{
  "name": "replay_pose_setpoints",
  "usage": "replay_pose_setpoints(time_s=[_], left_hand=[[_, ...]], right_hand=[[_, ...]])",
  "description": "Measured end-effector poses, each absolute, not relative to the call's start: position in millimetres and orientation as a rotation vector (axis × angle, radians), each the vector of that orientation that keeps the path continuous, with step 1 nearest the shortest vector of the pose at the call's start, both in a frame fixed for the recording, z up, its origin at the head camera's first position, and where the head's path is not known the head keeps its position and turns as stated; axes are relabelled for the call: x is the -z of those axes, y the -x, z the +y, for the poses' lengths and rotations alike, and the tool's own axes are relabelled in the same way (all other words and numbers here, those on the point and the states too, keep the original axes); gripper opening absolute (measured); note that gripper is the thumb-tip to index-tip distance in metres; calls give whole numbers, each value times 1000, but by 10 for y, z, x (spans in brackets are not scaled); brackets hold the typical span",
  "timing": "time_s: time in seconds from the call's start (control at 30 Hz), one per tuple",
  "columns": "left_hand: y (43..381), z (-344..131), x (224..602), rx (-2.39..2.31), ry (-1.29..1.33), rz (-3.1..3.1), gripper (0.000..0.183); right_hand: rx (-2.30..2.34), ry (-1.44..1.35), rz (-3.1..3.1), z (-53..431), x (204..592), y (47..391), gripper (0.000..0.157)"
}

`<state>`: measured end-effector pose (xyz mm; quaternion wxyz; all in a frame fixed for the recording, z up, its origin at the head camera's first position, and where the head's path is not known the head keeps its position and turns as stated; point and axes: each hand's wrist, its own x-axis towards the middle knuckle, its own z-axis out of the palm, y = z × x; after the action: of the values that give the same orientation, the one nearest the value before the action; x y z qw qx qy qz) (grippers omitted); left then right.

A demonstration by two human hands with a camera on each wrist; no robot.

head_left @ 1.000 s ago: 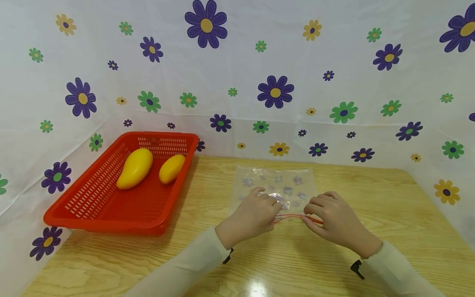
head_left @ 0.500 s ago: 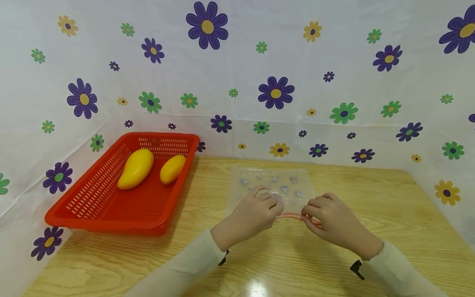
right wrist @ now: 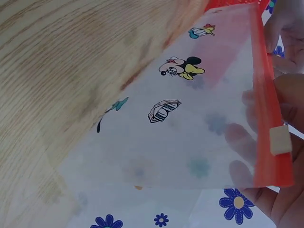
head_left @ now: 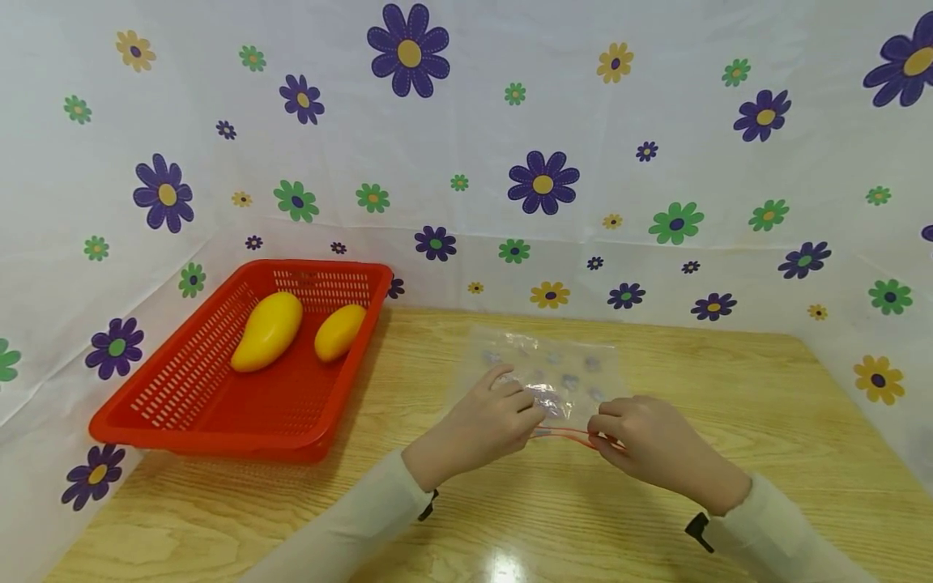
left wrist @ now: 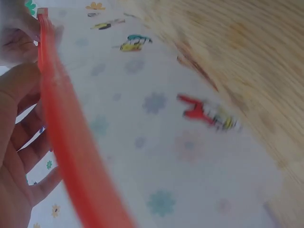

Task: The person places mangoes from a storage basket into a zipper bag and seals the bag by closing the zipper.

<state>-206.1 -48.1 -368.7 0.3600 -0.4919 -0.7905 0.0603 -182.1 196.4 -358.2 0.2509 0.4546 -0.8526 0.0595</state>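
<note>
Right of the red basket (head_left: 211, 442), on or just above the wooden table (head_left: 736, 389), a clear pouch (head_left: 564, 371) stretches away from the person, its red zip edge (head_left: 560, 431) nearest them and its film reaching towards the far flowered cloth (head_left: 466, 121). That edge is the line the work turns on: it runs left to right between the two hands, so its long axis lies across the person's reach. The left hand (head_left: 481, 425) appears to pinch it at the left, one finger lifted, the grip partly hidden. The right hand (head_left: 659, 441) pinches it towards the right end, fingertips showing through the film. A pale slider (right wrist: 280, 140) sits close to that right end, just beside the right hand's thumb; the right hand is thus the nearer one, and most of the zip lies left of the slider. Whether the lips are parted between the hands, I cannot tell. Two yellow mangoes (head_left: 268, 330) rest in the basket, well apart from both hands.
</note>
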Motion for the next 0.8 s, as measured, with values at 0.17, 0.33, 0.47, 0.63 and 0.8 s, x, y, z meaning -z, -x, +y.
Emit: replay_pose_setpoints(time_s=[0.17,0.33,0.47,0.63,0.8], left_hand=[[2031,-525,3681,-162,1277,-2139,22],[2027,-532,3678,-195,1292,-2237,38],[2021,-534,3673,-261,1305,-2317,53],[1996,-530,3659,-286,1297,-2367,68],[1937,-481,3626,-211,1292,-2254,61]], right_hand=[[-157,-1218,-2331,1955,3603,1808,16],[-162,-1190,-2329,1943,3611,1808,14],[-179,-1146,-2345,1929,3607,1801,14],[-175,-1081,-2385,1910,3603,1790,14],[-182,-1061,-2381,1894,3609,1791,13]])
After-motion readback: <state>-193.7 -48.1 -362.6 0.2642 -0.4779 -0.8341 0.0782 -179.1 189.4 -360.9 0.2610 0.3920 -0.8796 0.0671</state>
